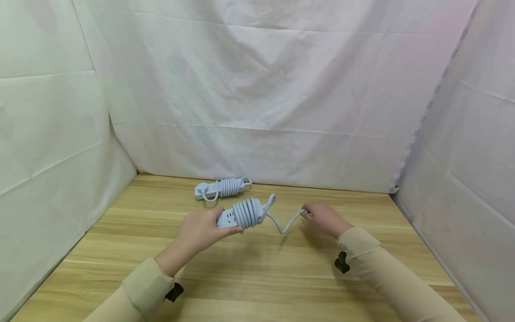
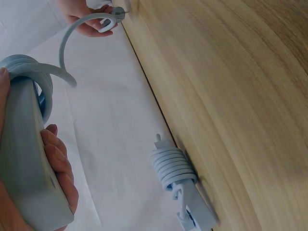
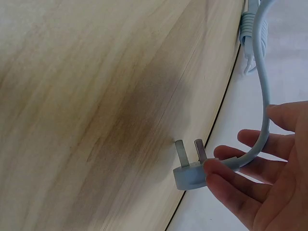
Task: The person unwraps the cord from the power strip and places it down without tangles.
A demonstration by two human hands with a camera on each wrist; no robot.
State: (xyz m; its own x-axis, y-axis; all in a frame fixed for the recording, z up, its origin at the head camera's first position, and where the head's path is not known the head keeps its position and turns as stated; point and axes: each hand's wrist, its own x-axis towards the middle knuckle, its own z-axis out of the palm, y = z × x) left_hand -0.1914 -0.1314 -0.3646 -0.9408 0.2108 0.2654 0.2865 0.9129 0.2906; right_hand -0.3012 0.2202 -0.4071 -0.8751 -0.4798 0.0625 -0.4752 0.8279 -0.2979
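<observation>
My left hand (image 1: 202,229) grips the socket end of a white power strip (image 1: 228,219) and holds it above the table. Several turns of its own cord (image 1: 246,213) are wound round the other end. From there a loose length of cord runs right to my right hand (image 1: 325,218), whose thumb and fingers hold it close to the plug. In the right wrist view the plug (image 3: 190,176) juts past the fingertips, its metal prongs pointing up in the picture. The left wrist view shows fingers (image 2: 60,161) curled round the strip's body (image 2: 24,159).
A second white power strip (image 1: 213,190) lies at the back of the wooden table (image 1: 257,277), cord wound round it and its plug seated at the left end. White cloth (image 1: 257,89) hangs behind the table and along both sides.
</observation>
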